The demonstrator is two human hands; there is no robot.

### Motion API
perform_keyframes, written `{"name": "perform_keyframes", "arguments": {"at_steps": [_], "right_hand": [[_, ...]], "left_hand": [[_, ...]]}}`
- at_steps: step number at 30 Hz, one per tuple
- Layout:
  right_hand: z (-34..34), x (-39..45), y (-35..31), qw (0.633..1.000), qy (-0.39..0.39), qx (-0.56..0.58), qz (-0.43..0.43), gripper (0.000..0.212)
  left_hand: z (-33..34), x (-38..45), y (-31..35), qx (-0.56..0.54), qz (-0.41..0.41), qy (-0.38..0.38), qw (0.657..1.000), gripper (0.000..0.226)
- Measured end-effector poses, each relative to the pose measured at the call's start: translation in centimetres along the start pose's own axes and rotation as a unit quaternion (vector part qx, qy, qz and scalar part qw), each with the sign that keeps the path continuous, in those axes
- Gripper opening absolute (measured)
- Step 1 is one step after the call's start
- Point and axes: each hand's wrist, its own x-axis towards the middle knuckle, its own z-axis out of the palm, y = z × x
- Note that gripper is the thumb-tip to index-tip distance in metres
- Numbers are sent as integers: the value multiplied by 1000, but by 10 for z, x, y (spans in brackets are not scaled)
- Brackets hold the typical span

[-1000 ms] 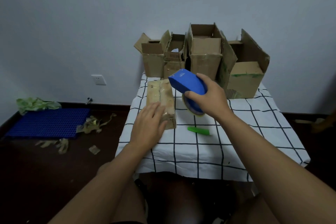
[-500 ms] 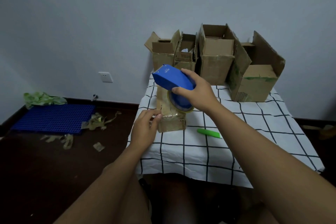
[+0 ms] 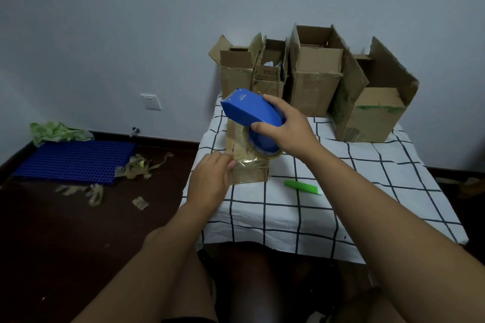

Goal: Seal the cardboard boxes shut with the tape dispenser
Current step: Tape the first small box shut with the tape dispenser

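A flat closed cardboard box [image 3: 249, 173] lies on the checked tablecloth [image 3: 341, 191] at the table's left side. My right hand [image 3: 286, 131] grips the blue tape dispenser [image 3: 252, 111] above the box, its tape roll [image 3: 262, 148] low over the lid. A strip of clear tape [image 3: 246, 164] runs from the roll toward the box's near left corner, where my left hand [image 3: 211, 181] pinches its end. Most of the box top is hidden behind the dispenser.
Several open cardboard boxes [image 3: 317, 76] stand along the table's back edge against the wall. A green utility knife [image 3: 301, 187] lies right of the box. On the dark floor to the left are a blue plastic mat [image 3: 73, 157] and tape scraps [image 3: 136, 168].
My left hand slid off the box top to its near left corner and took the tape end. My right hand brought the dispenser left and over the box.
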Motion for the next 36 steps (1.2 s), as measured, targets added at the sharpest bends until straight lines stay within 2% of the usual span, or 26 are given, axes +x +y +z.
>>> {"name": "perform_keyframes", "arguments": {"at_steps": [2,9,14,19,24,29,36], "right_hand": [[1,0,-1,1000,0,-8,-4,73],[-1,-4,1,1000,5,9,-3,73],[-1,-4,2,1000,11,26,-2,74],[-4,-3,5,999,11,44,7,69],[-3,-2,10,999,10,51,10,69],[-3,0,10,997,6,77,19,72],[-3,0,11,997,9,74,16,73]], "left_hand": [[0,1,4,75,37,4,996,10],[0,-4,13,142,-2,-28,989,22],[0,3,7,75,-53,-94,991,19],[-3,5,4,38,-44,-99,993,19],[-6,5,-4,21,-51,-141,988,24],[-20,15,-14,36,-10,-182,983,20],[-28,29,-9,91,46,-174,979,19]]}}
